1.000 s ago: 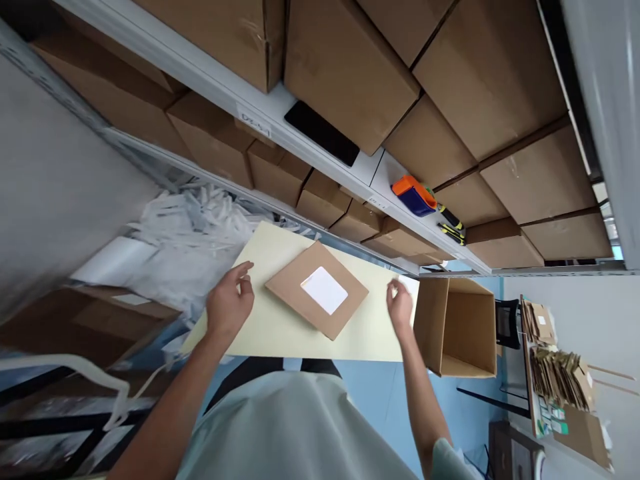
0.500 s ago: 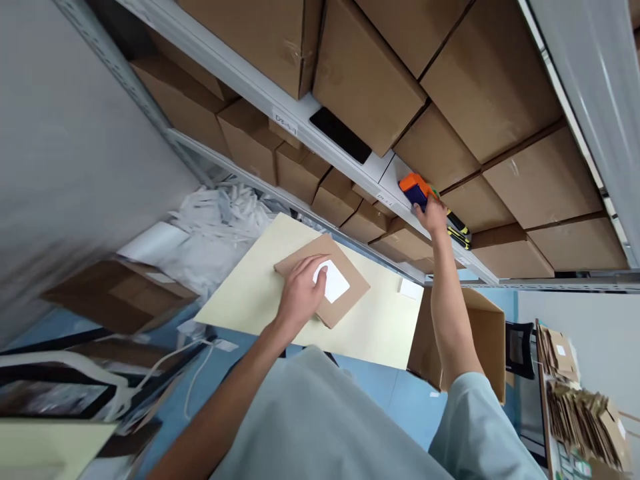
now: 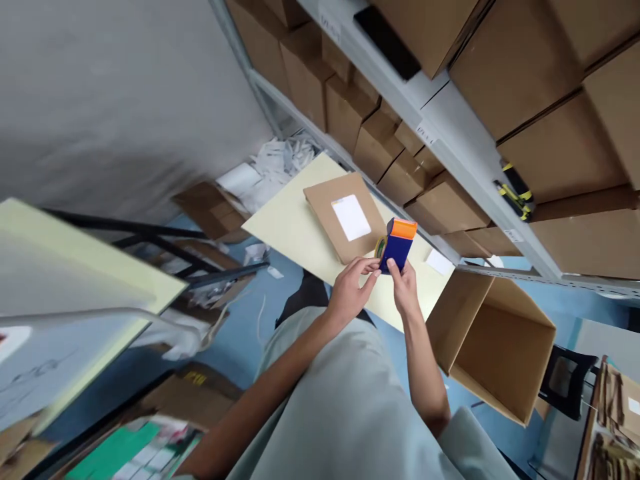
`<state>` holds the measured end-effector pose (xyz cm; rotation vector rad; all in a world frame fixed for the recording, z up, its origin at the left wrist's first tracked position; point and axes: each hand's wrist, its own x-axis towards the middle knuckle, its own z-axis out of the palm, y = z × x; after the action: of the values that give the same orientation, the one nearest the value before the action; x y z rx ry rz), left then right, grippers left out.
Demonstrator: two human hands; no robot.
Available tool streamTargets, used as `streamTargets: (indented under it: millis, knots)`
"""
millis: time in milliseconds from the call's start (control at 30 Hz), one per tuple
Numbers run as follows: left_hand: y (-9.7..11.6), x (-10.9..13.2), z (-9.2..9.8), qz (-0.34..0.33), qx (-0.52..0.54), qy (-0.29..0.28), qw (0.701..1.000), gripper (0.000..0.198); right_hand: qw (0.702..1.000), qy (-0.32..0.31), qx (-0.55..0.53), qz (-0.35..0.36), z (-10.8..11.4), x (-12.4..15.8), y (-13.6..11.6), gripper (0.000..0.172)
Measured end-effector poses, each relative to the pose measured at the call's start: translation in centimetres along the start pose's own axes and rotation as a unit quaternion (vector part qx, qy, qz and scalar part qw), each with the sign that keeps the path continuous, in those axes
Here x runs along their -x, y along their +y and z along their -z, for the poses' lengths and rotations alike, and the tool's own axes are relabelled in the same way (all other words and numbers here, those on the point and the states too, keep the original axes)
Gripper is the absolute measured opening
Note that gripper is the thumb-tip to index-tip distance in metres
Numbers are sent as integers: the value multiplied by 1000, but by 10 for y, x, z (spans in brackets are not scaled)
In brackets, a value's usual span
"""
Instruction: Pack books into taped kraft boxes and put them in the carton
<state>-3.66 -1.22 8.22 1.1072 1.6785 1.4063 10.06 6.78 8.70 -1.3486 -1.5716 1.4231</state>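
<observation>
An orange and dark-blue tape dispenser [image 3: 399, 248] with a tape roll on its left side is gripped in my right hand [image 3: 406, 287], thumb across its lower body. My left hand [image 3: 351, 288] meets it from the left, fingers pinched together at the lower edge of the roll. Whether a loose tape end lies between those fingertips is too small to see. Just beyond my hands, a flat brown cardboard mailer [image 3: 330, 210] with a white label [image 3: 351, 217] lies on the pale yellow tabletop [image 3: 280, 223].
An open cardboard box [image 3: 493, 333] stands right of the table. Shelves above hold several brown boxes [image 3: 560, 153], a black flat object [image 3: 387, 41] and black-and-yellow cutters [image 3: 515, 193]. A white paper slip [image 3: 439, 261] lies on the table's right end. Another pale tabletop [image 3: 100, 267] is at left.
My right hand has brought the tape dispenser down from the shelf to above the table. My left hand has left the mailer and moved to the dispenser. The view has shifted.
</observation>
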Motion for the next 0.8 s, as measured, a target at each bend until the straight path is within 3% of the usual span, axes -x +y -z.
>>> streamTargets:
  millis: [67,167,367,533,700,800]
  knots:
    - [-6,18,-8,12,1,10,1000,15,998,-6,-44,-40,-9,33,17,51]
    - [-11,40,-15,41,1,19,999,12,996,-9,-65,-64,-10,59,28,56]
    - [7,64,-14,77,48,-13,996,12,992,-78,-86,-56,19,75,14,65]
    - [30,79,-8,20,16,-15,1000,5,984,-150,-89,-49,39,75,6,60]
    - [54,77,9,-9,-10,28,1000,14,989,-134,47,49,56,82,4,46]
    - [75,64,25,-40,-11,74,996,29,968,-122,158,149,68,88,-3,33]
